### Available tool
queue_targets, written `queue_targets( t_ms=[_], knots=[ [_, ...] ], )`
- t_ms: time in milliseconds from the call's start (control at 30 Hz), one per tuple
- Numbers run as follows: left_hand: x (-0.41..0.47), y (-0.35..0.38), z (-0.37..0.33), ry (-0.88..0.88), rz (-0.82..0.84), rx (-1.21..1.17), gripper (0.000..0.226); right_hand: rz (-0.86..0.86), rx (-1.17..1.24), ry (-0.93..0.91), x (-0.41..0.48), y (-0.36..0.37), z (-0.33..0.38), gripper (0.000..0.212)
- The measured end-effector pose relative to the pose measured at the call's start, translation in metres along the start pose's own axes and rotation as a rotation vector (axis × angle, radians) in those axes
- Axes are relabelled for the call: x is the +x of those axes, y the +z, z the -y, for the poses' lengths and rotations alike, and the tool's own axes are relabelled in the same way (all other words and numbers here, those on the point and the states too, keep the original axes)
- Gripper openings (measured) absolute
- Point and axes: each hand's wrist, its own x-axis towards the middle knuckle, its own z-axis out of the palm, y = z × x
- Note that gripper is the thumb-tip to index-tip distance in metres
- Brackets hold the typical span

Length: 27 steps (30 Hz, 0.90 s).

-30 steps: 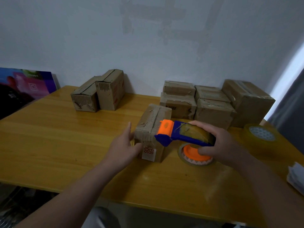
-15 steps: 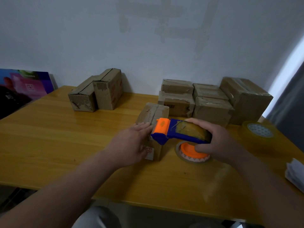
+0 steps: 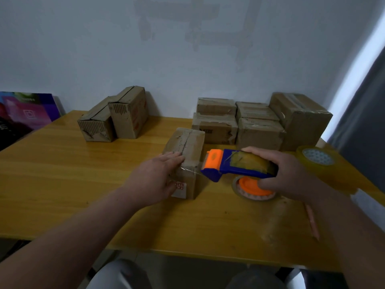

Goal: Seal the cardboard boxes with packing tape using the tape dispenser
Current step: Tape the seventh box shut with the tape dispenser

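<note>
A small cardboard box (image 3: 190, 142) lies mid-table with its top seam running away from me. My left hand (image 3: 155, 177) rests flat on the box's near end, fingers straight, pressing a strip of clear tape down. My right hand (image 3: 289, 174) grips the blue and orange tape dispenser (image 3: 237, 165), held just right of the box. The dispenser's orange head is at the box's near right corner, and a thin strip of tape runs from it to the box.
Two boxes (image 3: 116, 119) stand at the back left, and several taped boxes (image 3: 258, 124) are stacked at the back right. A spare tape roll (image 3: 318, 161) lies at the right edge. The yellow wooden table (image 3: 62, 174) ends close to me. A dark poster (image 3: 25, 113) leans far left.
My left hand has moved from the box's left side onto its near top end. The dispenser has drawn slightly right, away from the box. The camera has tilted a little.
</note>
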Motion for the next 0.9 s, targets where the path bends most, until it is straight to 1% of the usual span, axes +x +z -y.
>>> queue_targets(
  t_ms=[100, 233, 367, 533, 767, 900],
  knots=[
    [0.000, -0.004, -0.003, -0.008, 0.044, 0.025, 0.077, 0.012, 0.013, -0.011, 0.004, 0.012, -0.004, 0.075],
    [0.003, -0.010, -0.009, 0.025, 0.071, 0.099, 0.077, 0.008, 0.043, 0.045, 0.005, 0.028, -0.011, 0.074],
    [0.004, -0.014, -0.013, 0.054, 0.107, 0.053, 0.077, -0.024, 0.117, 0.016, 0.006, 0.047, -0.010, 0.075],
    [0.007, -0.014, 0.000, 0.059, 0.134, 0.002, 0.084, -0.064, 0.129, -0.014, 0.012, 0.067, -0.007, 0.078],
    [0.007, -0.012, -0.001, 0.065, 0.119, 0.013, 0.084, -0.068, 0.147, -0.002, 0.001, 0.050, 0.001, 0.075],
    [0.008, -0.011, -0.001, 0.069, 0.101, 0.017, 0.080, -0.003, 0.120, -0.008, -0.008, 0.030, 0.012, 0.077]
  ],
)
